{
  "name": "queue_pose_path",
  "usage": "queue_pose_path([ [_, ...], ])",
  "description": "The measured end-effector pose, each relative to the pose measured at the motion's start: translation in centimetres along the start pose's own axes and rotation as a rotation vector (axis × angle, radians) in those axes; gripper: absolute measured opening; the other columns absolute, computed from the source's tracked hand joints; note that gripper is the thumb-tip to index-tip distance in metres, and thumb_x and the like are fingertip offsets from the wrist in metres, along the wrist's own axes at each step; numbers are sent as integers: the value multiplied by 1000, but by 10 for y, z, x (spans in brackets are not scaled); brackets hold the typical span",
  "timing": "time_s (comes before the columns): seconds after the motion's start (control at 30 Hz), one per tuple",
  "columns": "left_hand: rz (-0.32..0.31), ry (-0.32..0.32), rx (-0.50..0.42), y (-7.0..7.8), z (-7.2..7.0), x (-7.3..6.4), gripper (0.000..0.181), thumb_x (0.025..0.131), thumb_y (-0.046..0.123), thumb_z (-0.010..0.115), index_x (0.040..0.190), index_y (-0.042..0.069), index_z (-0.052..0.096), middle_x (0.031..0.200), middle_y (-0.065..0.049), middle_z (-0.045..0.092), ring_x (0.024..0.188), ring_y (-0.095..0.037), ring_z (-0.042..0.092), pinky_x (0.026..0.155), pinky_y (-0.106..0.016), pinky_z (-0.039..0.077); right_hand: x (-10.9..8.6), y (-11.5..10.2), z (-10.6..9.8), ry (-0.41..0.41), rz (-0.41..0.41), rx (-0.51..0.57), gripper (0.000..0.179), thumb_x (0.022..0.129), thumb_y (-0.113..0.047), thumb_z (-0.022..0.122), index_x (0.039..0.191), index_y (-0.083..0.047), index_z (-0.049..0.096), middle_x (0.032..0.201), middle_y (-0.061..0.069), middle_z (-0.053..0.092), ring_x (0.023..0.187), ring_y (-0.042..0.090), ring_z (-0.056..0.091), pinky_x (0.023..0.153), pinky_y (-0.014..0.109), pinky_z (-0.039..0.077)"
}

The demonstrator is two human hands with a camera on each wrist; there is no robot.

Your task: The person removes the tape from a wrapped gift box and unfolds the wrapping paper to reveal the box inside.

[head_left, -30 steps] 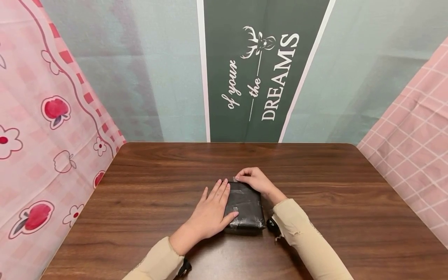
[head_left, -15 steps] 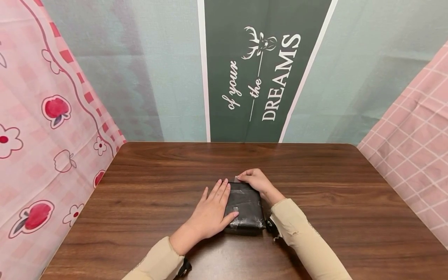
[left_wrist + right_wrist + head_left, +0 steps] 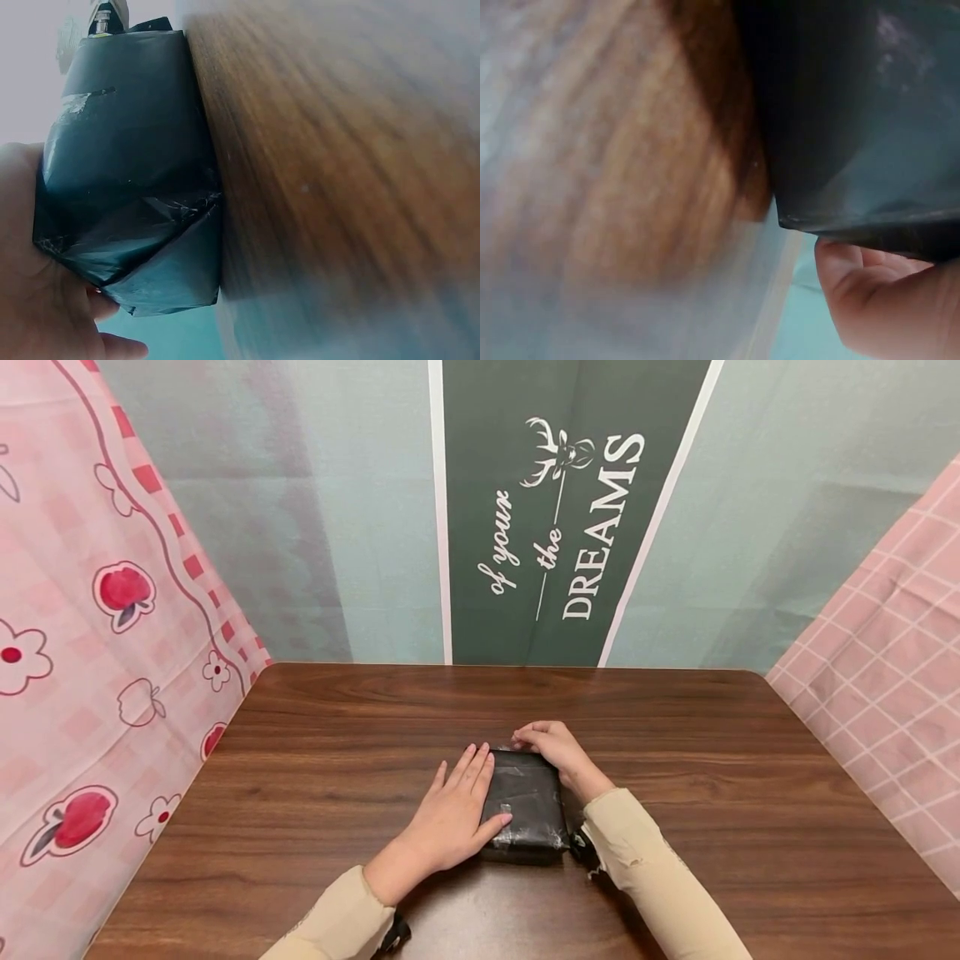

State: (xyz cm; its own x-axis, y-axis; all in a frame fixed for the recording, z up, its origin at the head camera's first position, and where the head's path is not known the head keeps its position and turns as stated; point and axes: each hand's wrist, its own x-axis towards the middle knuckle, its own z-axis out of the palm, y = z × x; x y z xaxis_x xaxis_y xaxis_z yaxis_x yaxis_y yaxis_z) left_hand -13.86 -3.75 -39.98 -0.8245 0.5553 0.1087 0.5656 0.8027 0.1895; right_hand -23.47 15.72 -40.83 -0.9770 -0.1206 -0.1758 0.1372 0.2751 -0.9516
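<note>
1. We find a black wrapped package [image 3: 135,142] resting against the wooden table [image 3: 315,150], whose grain blurs toward the edge of view.
2. We note the left hand [image 3: 41,300] touching the package, with fingertips showing past its near end.
3. We record shiny tape [image 3: 75,105] on the package and creased, folded wrapping at the near end.
4. We observe a blue-green surface [image 3: 172,337] beyond the fingertips.
</note>
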Motion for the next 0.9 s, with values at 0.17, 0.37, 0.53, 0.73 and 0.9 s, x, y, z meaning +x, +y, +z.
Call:
queue_pose_path([
  [0.17,-8,-12,-9,0,0,-1,77,96,55,38,148,0,25,156,-13,16,143,-27,12,107,-55,23,-5,0,-2,28,-27,75,20,92,-10,58,93,9,65,75,2,67,70,9,62,68,22,48],
  [0.37,-18,-27,10,1,0,-2,76,97,56,35,149,2,23,156,-11,14,144,-24,9,108,-54,21,-21,0,-11,155,-45,26,21,90,-10,62,95,10,65,83,6,65,79,20,61,70,26,47],
  [0.53,-29,-21,32,4,1,-1,76,96,57,34,150,3,23,157,-10,14,144,-23,8,108,-54,20,-48,0,-28,233,-81,-43,18,89,-9,64,93,8,65,79,3,60,74,18,56,69,31,49],
  [0.73,-49,-10,43,4,1,0,77,96,57,34,149,3,25,156,-10,16,143,-23,11,108,-55,19,-80,7,-38,223,-166,-137,13,83,-4,69,90,7,67,78,6,64,67,11,55,62,26,49],
  [0.9,-74,-12,45,4,1,1,78,96,58,34,149,2,24,156,-11,17,143,-24,11,108,-55,19,-95,13,-33,183,-202,-197,14,79,-6,75,91,1,72,81,7,70,70,11,61,64,23,48],
])
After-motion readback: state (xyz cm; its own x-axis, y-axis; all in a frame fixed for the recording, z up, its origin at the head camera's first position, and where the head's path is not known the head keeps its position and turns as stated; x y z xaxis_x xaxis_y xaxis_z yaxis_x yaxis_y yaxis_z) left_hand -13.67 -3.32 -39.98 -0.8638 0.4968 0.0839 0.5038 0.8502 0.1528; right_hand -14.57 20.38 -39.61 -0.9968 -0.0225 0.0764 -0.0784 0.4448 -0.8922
